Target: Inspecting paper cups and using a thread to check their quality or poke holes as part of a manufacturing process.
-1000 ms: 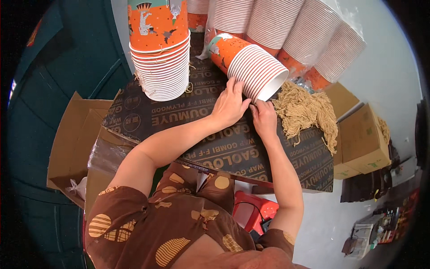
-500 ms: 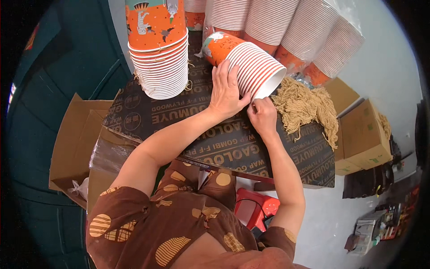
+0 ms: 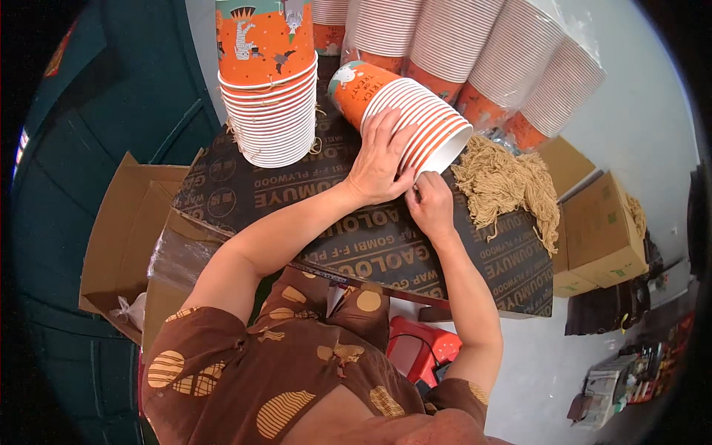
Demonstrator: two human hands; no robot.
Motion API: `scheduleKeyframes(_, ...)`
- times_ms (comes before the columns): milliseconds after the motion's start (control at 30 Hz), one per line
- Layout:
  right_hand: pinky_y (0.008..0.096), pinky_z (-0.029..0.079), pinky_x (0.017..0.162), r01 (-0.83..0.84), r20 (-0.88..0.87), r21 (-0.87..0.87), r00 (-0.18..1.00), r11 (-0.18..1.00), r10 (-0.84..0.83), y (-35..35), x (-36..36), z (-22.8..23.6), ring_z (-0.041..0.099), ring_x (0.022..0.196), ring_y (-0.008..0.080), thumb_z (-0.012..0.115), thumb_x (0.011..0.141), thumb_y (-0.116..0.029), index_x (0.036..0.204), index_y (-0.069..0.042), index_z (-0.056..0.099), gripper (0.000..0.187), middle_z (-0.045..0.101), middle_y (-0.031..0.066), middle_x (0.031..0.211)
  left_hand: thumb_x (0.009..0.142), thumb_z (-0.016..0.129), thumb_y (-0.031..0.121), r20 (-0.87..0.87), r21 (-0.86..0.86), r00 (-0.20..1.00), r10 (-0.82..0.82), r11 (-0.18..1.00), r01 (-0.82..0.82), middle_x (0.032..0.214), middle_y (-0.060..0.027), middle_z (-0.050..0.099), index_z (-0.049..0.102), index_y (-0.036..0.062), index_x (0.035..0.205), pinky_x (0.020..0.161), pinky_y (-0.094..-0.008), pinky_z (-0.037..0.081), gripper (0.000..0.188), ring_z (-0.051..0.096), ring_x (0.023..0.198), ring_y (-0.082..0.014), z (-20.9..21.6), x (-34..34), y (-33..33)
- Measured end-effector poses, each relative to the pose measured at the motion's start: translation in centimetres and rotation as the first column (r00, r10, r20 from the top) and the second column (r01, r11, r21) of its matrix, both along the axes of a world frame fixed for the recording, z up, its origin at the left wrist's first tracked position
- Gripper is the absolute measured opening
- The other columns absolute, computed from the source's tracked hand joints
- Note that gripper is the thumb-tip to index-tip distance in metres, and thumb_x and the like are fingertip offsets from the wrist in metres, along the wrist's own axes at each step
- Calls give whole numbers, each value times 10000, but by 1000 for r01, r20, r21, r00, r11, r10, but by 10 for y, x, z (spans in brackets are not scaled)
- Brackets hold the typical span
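Note:
A nested stack of orange paper buckets (image 3: 361, 95) with white rims lies on its side on the table, its mouth toward the right. My left hand (image 3: 380, 161) is laid over the rims on the near side, fingers spread along them and thumb at the lower edge, steadying the stack. Just below the mouth, my right hand (image 3: 432, 204) is closed, fingers curled in a pinch close to the left thumb. What the pinch holds is hidden. To the left stands a taller upside-down stack of buckets (image 3: 268, 111), with bits of tan string at its rims.
A heap of tan string (image 3: 508, 182) lies right of my right hand on the dark printed plywood table (image 3: 326, 222). Plastic-wrapped bucket stacks (image 3: 452, 37) line the back. Cardboard boxes flank the table at left (image 3: 119, 230) and right (image 3: 604, 230). A red stool (image 3: 423, 345) is underneath.
The rims at the mouth end of the lying stack have spread farther apart. My left hand has shifted slightly to the right along them, and my right hand sits a little lower.

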State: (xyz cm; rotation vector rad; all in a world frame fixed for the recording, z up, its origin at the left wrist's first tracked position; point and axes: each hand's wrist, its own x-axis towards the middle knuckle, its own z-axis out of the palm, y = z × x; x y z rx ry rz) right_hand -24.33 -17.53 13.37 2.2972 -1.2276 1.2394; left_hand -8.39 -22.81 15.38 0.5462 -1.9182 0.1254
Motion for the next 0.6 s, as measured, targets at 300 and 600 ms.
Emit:
scheduleKeyframes(300,425,460,566,-48,46,81,998,995,45,3,1,-1,560,632,364,628,735,4,736,0,504,123,514,157,713,610,644,105,-79,-58,997,14,998,-19,1302,-250,348,389,22,1320,1069,-545,247,759,316,1250,-446,1,-6,-2)
scheduleKeyframes(600,410,460,534,-127,50,43,991,991,125,7,-2,9,555,603,347,620,703,39,714,8,499,126,500,146,691,645,622,76,-52,-100,988,148,983,-153,1348,-263,322,352,0,1358,1073,-564,221,766,298,1278,-444,-5,-11,-8)
